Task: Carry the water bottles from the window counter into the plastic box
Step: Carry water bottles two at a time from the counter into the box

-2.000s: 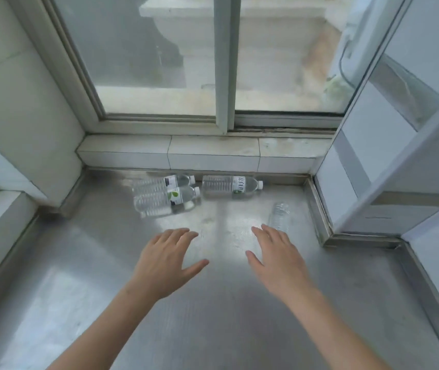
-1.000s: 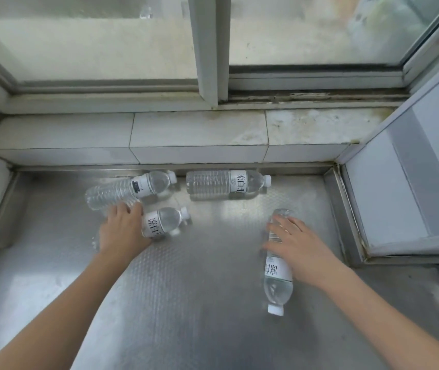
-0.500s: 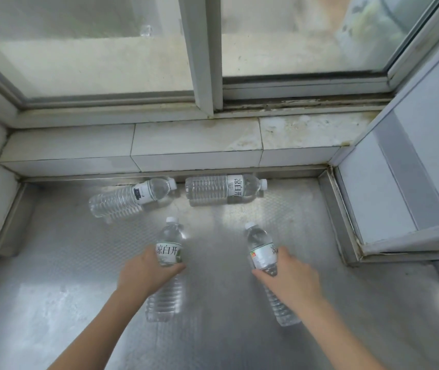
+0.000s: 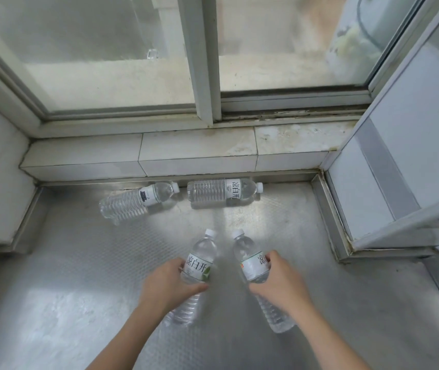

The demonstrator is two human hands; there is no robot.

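The left hand (image 4: 169, 285) grips a clear water bottle (image 4: 196, 265) around its labelled middle, cap pointing toward the window. Just beside it, the right hand (image 4: 279, 284) grips a second water bottle (image 4: 253, 263) the same way, and the two caps lean close together. Both are held above the steel counter (image 4: 66, 289). Two more bottles lie on their sides along the counter's back edge under the tiled sill (image 4: 194, 153): the left one (image 4: 135, 200) angled, the right one (image 4: 223, 190) parallel to the edge.

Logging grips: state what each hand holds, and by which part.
Left hand grips a clear plastic water bottle around its middle, below the label. Right hand grips another clear plastic bottle at its labelled middle.
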